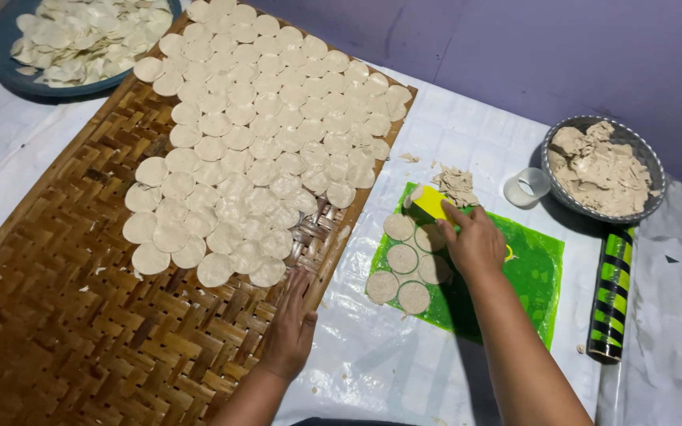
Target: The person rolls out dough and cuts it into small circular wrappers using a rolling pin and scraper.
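Observation:
My right hand point(474, 241) grips a yellow scraper point(431, 201) pressed against the green plastic sheet point(530, 272), beside several round dough discs point(402, 258) lying on that sheet. My left hand point(292, 323) rests flat, fingers together, on the edge of the woven bamboo tray point(65, 315), just below the rows of flat dough discs point(254, 134) that cover the tray's upper part. A small heap of dough scraps point(456, 183) lies just past the scraper.
A grey bowl point(647, 211) of dough stands at the right, with a small clear cup point(527, 186) beside it. A green and black rolling pin point(612, 292) lies right of the sheet. A blue plate point(1, 63) of discs sits at top left.

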